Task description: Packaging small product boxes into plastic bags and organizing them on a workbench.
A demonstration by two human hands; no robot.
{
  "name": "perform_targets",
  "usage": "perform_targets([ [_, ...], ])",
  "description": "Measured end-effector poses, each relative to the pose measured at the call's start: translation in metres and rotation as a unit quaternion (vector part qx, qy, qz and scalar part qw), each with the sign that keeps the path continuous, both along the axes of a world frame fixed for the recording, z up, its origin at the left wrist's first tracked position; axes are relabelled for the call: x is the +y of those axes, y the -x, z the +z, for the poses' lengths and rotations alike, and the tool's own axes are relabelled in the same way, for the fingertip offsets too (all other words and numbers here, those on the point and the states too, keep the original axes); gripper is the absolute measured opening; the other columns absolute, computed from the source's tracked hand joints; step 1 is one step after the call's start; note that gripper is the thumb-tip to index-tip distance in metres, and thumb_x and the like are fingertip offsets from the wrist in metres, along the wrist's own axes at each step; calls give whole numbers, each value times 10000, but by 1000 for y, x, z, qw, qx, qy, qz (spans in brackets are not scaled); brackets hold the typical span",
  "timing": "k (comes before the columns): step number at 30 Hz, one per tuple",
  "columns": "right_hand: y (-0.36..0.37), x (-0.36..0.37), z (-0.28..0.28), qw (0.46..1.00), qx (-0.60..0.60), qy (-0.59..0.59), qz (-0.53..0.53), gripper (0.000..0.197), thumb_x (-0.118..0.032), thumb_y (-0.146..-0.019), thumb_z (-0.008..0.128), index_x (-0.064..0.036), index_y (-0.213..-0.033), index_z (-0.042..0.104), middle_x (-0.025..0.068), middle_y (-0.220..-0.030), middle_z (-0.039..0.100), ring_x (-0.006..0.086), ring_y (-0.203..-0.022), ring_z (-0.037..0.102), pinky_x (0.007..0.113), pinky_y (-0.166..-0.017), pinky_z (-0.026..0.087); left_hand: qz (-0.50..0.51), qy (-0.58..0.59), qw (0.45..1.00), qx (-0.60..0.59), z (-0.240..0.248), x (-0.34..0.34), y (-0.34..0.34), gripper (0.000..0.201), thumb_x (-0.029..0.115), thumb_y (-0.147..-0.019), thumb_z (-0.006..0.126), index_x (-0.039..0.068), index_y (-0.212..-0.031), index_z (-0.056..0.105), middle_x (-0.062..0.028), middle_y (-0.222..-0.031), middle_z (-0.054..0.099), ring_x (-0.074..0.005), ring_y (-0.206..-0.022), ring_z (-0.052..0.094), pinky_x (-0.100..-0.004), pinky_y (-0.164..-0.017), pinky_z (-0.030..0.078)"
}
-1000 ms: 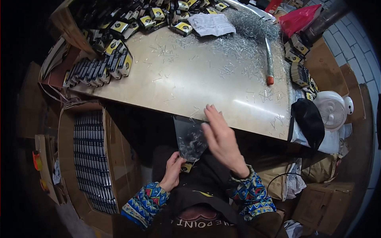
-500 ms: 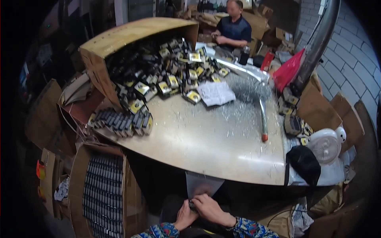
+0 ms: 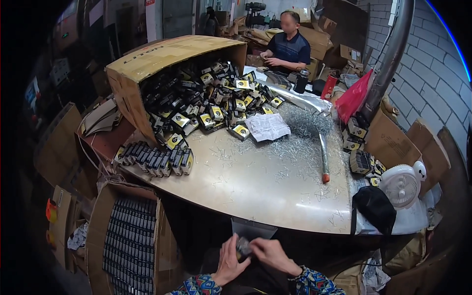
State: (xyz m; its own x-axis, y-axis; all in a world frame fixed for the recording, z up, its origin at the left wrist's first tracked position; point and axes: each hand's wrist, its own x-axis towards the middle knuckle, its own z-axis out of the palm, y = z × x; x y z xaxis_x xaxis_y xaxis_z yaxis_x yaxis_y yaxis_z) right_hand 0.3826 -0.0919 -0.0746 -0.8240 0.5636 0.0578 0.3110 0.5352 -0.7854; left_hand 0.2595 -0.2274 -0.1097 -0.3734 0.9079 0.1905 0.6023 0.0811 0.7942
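Below the table's near edge, my left hand (image 3: 228, 263) holds a small dark item (image 3: 242, 247) with a shiny, greyish face. Its thumb and fingers are around the item's left side. My right hand (image 3: 273, 256) has its fingers bent and pressed at the item's right edge. Blur keeps me from telling the item's exact kind. Just beyond my hands, a grey sheet-like panel (image 3: 253, 228) hangs under the edge of the table (image 3: 246, 196).
A tipped cardboard carton (image 3: 125, 105) spills small black-and-yellow boxes (image 3: 215, 113) onto the table. Thin metal pins (image 3: 305, 123) lie heaped and scattered near a silver tube (image 3: 324, 155). An open carton (image 3: 162, 246) of packed rows stands left. A white fan (image 3: 400, 187) sits right. A person (image 3: 290, 46) sits opposite.
My hands have moved slightly apart, and the small dark item now shows between them. The head view has shifted a little. The person opposite has moved their hands.
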Motion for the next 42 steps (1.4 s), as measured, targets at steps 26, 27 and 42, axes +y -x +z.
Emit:
perform_targets([
  [26, 21, 14, 24, 972, 182, -119, -85, 226, -92, -809, 721, -7, -1003, 645, 187, -1126, 612, 355, -1044, 593, 395, -884, 502, 52, -102, 993, 39, 32, 42, 7, 645, 141, -690, 806, -19, -1205, 451, -217, -1055, 586, -400, -947, 610, -424, -809, 510],
  [27, 20, 15, 23, 972, 183, -120, -85, 226, -92, -809, 721, -7, -1003, 645, 187, -1126, 612, 355, -1044, 593, 395, -884, 502, 48, -96, 993, 51, 33, 41, 9, 658, 138, -691, 807, -24, -1212, 440, -223, -1058, 585, -408, -940, 609, -429, -804, 511],
  [42, 16, 27, 36, 982, 144, -110, 53, 334, -121, -796, 753, -29, -1101, 651, 186, -1314, 548, 333, -1168, 557, 385, -937, 487, 47, -99, 994, 18, 32, 43, 14, 854, 87, -676, 792, -14, -1387, 329, -212, -1114, 573, -393, -1001, 607, -410, -826, 523],
])
